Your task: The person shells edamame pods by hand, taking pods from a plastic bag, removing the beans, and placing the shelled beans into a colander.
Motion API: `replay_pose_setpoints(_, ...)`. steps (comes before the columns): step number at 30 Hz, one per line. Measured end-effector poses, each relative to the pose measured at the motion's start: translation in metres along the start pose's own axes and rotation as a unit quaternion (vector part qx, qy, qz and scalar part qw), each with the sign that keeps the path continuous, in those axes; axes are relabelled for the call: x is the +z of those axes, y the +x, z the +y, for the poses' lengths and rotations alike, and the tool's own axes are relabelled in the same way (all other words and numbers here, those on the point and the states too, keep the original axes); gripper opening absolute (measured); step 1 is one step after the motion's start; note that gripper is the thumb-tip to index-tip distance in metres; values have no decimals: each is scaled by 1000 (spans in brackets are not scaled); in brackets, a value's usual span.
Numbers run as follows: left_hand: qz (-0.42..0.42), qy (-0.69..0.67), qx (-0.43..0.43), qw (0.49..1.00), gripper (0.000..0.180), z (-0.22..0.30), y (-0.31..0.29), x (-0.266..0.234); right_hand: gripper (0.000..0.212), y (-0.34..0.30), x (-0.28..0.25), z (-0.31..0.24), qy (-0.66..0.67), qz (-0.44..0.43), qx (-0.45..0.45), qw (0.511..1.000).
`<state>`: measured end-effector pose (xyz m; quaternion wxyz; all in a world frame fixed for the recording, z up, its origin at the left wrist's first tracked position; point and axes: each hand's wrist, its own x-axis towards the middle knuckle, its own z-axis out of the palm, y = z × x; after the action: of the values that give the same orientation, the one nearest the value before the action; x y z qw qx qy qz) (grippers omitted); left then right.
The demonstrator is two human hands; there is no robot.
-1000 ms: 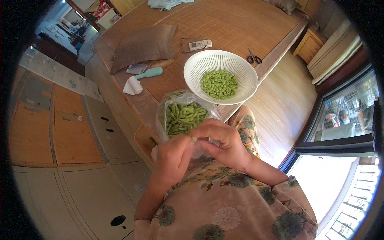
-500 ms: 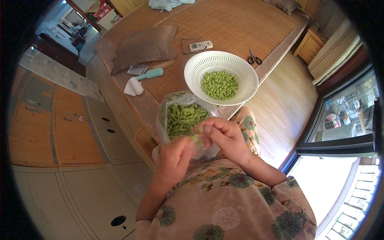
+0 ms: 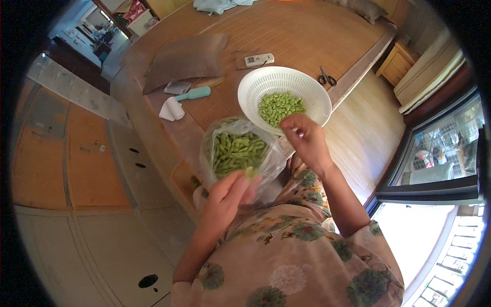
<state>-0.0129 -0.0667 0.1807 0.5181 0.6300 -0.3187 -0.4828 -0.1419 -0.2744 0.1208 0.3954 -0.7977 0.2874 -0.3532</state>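
Note:
My left hand (image 3: 229,192) is closed around an edamame pod (image 3: 250,172), a bit blurred, in front of the clear plastic bag (image 3: 273,153). Plenty of whole green edamame pods (image 3: 238,151) fill that bag. Over the near rim of a white slotted colander (image 3: 250,84) hangs my right hand (image 3: 306,137), its fingers curled and pinched together. Whatever they hold is hidden. Shelled green beans (image 3: 279,107) cover the colander's bottom.
A grey-brown pillow (image 3: 186,60), a turquoise-handled brush (image 3: 193,93), a white roll of paper (image 3: 172,109) and a remote control (image 3: 259,60) lie on the woven mat (image 3: 302,36). Black scissors (image 3: 326,78) rest near the right edge. Cabinets (image 3: 97,153) line the left.
My right hand has moved away from the left, forward and right, to the colander's rim. My left hand stays by the bag with the pod.

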Motion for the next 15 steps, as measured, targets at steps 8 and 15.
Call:
replay_pose_setpoints(8,-16,-30,-6,999,30,-10,4,0,13,-43,23,-57,491,-267,130,819)
replay_pose_setpoints(15,-28,-35,-18,999,27,-14,1,-5,8,-44,28,-58,445,-148,57,881)
